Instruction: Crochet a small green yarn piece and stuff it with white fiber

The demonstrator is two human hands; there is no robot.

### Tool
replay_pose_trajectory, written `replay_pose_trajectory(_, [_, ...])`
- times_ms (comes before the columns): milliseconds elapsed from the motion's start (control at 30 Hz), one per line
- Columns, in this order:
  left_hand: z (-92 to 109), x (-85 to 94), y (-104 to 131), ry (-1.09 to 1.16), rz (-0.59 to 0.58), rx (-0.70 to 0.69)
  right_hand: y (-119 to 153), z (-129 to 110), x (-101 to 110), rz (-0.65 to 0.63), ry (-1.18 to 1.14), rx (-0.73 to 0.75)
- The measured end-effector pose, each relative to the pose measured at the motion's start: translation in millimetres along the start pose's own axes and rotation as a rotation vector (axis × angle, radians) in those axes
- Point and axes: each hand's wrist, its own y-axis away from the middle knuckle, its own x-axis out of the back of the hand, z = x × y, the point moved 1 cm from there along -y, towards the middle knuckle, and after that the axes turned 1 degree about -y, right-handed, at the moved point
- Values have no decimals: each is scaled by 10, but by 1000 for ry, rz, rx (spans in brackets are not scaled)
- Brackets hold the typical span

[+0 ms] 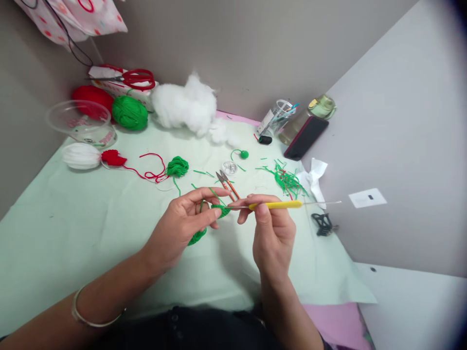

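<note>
Dark clothing (204, 328) of mine lies nearest, at the bottom edge, with both forearms reaching out past it. Ahead of me, the small green crochet piece (221, 211) is pinched between the fingertips of my left hand (173, 228), directly left of my right hand (273, 238), whose fingers grip the yellow-handled hook (280, 205). The hook lies nearly level, side to side: its inner shaft runs left to the edge of the piece, and its other metal end sticks out rightward. My left hand is the nearer to the piece, holding it, yet my right fingertips come close too. Green yarn rises towards my raised left forefinger, and a green yarn bundle (197, 236) sits under that hand.

Just beyond my fingers, the snips (233, 188) slant away with blades parted, near a small clear dish (229, 168). Past the hook's outer end, a black clip (323, 224) and white strip (315, 180) lie near the right wall (408, 121), so sideways room is tighter there. On my left, the pale cloth (54, 218) spreads much wider.
</note>
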Motion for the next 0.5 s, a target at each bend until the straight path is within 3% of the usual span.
replay_pose_trajectory(200, [16, -89, 26, 32, 54, -86, 80, 33, -35, -66, 527, 446])
replay_pose_trajectory(300, [5, -124, 9, 212, -38, 42, 136, 84, -36, -42, 719, 636])
replay_pose_trajectory(400, [14, -109, -29, 346, -127, 190, 123, 72, 1, 31, 551, 515])
replay_pose_trajectory(500, [48, -78, -55, 387, -97, 154, 51, 24, 22, 87, 202, 254])
